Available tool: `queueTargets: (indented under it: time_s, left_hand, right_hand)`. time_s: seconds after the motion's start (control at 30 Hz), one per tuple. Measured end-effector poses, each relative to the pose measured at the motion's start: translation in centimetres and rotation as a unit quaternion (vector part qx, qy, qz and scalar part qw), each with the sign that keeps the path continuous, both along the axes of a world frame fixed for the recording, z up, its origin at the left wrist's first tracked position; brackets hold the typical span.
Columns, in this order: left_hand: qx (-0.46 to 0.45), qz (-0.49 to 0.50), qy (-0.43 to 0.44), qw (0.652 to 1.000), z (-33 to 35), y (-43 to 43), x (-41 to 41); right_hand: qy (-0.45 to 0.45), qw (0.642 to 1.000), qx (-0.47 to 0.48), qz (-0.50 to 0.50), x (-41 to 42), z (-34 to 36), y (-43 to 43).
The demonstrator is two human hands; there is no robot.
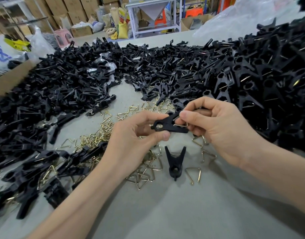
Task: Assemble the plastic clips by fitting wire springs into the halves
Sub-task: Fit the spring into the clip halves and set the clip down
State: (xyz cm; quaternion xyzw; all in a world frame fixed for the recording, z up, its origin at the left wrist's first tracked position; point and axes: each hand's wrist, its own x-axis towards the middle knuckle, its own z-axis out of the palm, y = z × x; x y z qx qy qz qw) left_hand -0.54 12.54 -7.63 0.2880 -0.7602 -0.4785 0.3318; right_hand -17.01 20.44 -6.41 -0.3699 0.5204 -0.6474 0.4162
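My left hand (131, 138) pinches the round end of a black plastic clip (169, 124) held above the grey table (165, 213). My right hand (217, 126) grips the clip's other end, and its thumb and fingers pinch a wire spring (181, 125) set against the clip's legs. An assembled black clip (175, 161) lies on the table just below my hands, legs pointing away. Beside it lies a loose triangular wire spring (194, 174). Several gold wire springs (100, 135) are scattered under and left of my hands.
Big heaps of black clip halves (53, 94) cover the table's left and back. A tall pile of assembled clips (260, 75) fills the right. A cardboard box (10, 78) sits at the far left. Plastic bags, boxes and a metal frame stand behind.
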Motion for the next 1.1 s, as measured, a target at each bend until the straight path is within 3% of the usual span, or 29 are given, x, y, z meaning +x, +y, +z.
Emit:
queueTargets:
  time_s: [0.13, 0.23, 0.63, 1.1]
  left_hand:
    - [0.026, -0.003, 0.046, 0.999, 0.3, 0.3, -0.2]
    - [0.031, -0.027, 0.078, 0.996, 0.6, 0.7, -0.3]
    - [-0.067, -0.027, 0.078, 0.994, 0.4, 0.9, -0.3]
    - [-0.108, -0.015, 0.083, 0.991, 0.2, 1.3, -0.4]
  right_hand:
    - [-0.174, 0.980, 0.043, 0.082, -0.2, 0.1, 0.0]
    - [-0.220, 0.964, 0.067, 0.133, -0.2, 0.0, 0.1]
    - [-0.219, 0.934, 0.029, 0.280, 0.4, 0.0, 0.3]
    - [-0.123, 0.942, 0.044, 0.308, 0.0, 1.3, 0.7]
